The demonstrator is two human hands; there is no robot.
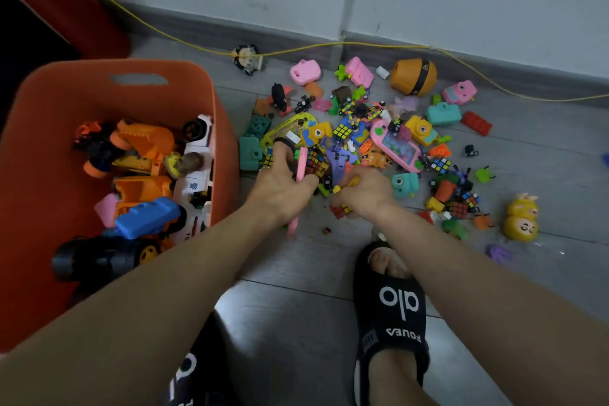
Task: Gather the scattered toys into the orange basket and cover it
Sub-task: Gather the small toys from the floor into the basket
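The orange basket point(217, 115) stands on the floor at the left, holding several toy vehicles, among them a blue and orange truck point(148, 216) and a white car point(197, 155). A heap of small toys point(372, 138) lies on the grey floor to its right: cubes, toy cameras, bricks, a pink water game point(397, 147). My left hand point(283, 186) is closed around a long pink toy point(300, 171) at the heap's near edge. My right hand point(364, 191) grips small pieces there, with a yellow bit showing between the fingers. No lid is in view.
A yellow cord point(329, 47) runs along the wall base behind the heap. An orange egg-shaped toy point(413, 76) and two yellow round figures point(522, 217) lie at the heap's edges. My feet in black slippers point(390, 313) rest on the floor below my hands. A red object point(66, 0) stands behind the basket.
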